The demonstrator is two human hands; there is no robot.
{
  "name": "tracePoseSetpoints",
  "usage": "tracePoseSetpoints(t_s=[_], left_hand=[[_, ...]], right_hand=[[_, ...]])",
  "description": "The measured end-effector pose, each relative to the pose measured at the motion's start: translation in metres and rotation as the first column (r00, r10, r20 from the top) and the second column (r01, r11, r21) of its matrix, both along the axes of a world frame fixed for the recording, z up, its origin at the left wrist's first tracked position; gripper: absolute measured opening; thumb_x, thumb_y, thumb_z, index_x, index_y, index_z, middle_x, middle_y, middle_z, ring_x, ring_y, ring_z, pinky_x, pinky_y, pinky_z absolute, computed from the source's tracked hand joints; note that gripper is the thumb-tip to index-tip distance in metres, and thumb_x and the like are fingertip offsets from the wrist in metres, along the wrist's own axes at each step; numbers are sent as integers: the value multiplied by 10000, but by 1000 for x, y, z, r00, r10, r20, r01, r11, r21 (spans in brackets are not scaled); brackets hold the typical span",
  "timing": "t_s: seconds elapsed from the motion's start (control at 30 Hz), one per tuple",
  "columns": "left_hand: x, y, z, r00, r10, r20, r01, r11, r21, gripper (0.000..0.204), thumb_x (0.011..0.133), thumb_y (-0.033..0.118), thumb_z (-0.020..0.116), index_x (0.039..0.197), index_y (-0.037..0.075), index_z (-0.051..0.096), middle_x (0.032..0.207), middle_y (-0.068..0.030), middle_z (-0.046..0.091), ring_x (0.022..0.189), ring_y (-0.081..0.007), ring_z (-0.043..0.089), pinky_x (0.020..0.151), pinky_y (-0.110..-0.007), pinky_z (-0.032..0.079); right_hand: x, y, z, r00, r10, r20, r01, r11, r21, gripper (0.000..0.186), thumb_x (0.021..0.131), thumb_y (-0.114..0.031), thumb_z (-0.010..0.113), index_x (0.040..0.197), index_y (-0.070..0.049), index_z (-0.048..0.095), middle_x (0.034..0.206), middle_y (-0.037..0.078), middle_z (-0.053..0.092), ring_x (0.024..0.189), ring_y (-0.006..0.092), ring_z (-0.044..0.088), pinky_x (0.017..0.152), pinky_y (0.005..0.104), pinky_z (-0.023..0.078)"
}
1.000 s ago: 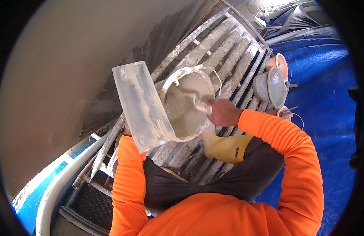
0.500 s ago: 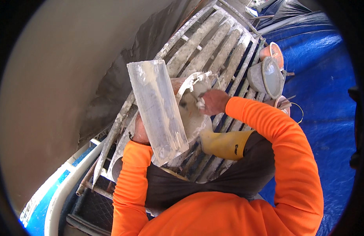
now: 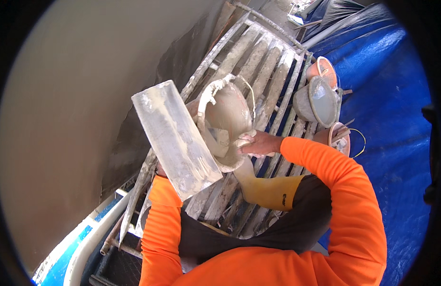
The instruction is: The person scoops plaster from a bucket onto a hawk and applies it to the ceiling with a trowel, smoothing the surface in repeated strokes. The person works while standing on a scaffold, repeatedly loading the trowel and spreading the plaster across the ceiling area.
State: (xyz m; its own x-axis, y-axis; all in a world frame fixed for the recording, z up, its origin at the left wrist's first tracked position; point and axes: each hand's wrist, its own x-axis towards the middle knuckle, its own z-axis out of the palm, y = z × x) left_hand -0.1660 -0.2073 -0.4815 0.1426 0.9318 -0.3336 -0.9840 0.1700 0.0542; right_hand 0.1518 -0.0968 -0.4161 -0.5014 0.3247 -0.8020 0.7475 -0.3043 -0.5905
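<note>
A smeared, pale rectangular board (image 3: 172, 133) stands tilted at the left side of a mortar-coated bucket (image 3: 227, 107). My left hand (image 3: 160, 170) is mostly hidden behind the board, which appears to rest on it; its fingers are out of sight. Wet grey mortar lines the bucket. My right hand (image 3: 261, 143) is at the bucket's near right rim, closed on the pale, smeared handle of a trowel (image 3: 220, 139), whose blade is inside the bucket.
Slatted rack (image 3: 261, 57) under me, my yellow boot (image 3: 273, 190) beside the bucket. Orange bucket (image 3: 325, 66), grey tub (image 3: 311, 100) and another bucket (image 3: 339, 148) along the right edge. Blue tarp (image 3: 387, 119) at right; smooth grey surface (image 3: 63, 109) at left; white pipe (image 3: 87, 243) lower left.
The board has moved down and left since half a second ago, uncovering more of the bucket. My right hand has moved lower, to the bucket's near rim.
</note>
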Motion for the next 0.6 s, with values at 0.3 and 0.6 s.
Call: tracePoseSetpoints(t_s=[0.3, 0.6], left_hand=[[32, 31, 1, 963, 138, 230, -139, 990, -11, 474, 1055, 413, 541, 1387, 81, 598, 1252, -116, 703, 1122, -281, 684, 999, -446, 552], [-11, 18, -67, 882, 289, -371, -371, 913, -171, 468, 1061, 345, 567, 1452, 92, 529, 1352, -69, 640, 1195, -243, 642, 1034, -423, 522]], right_hand=[[45, 36, 81, 978, -91, 186, 20, 935, 353, 335, 956, -324, 747, 1161, -70, 670, 838, 7, 641, 701, 107, 580, 625, 299, 494], [12, 37, 85, 957, -275, 90, 255, 948, 191, 305, 971, -341, 758, 1073, -76, 647, 698, -8, 583, 528, 89, 519, 499, 273, 432]])
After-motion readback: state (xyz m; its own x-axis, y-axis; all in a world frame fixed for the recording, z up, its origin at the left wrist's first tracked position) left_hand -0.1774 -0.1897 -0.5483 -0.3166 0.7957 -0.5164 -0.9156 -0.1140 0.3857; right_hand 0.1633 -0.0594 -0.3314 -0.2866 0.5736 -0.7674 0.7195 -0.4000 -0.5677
